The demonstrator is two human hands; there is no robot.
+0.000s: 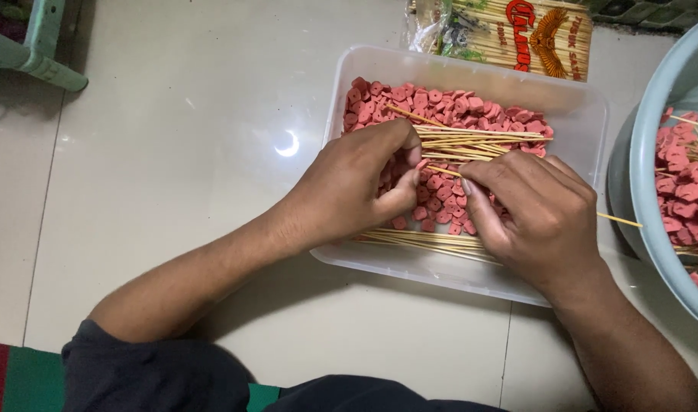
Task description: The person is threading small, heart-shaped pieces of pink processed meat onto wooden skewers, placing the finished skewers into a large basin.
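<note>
While both hands pinch over the clear tub, left hand on a red piece, right hand on a skewer, its tip could prick a finger.

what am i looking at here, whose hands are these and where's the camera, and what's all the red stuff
There is no machine here. A camera worn on a person's head looks down at that person's own two bare hands, working over a pale tiled floor.

Below them sits a clear plastic tub full of small red pieces, with loose thin wooden skewers lying among them.

The left hand pinches something small at its fingertips, most likely a red piece. The right hand holds one skewer, whose end pokes out past the hand.

At the right edge stands a grey basin holding skewers already threaded with red pieces. A packet of skewers lies behind the tub.
</note>
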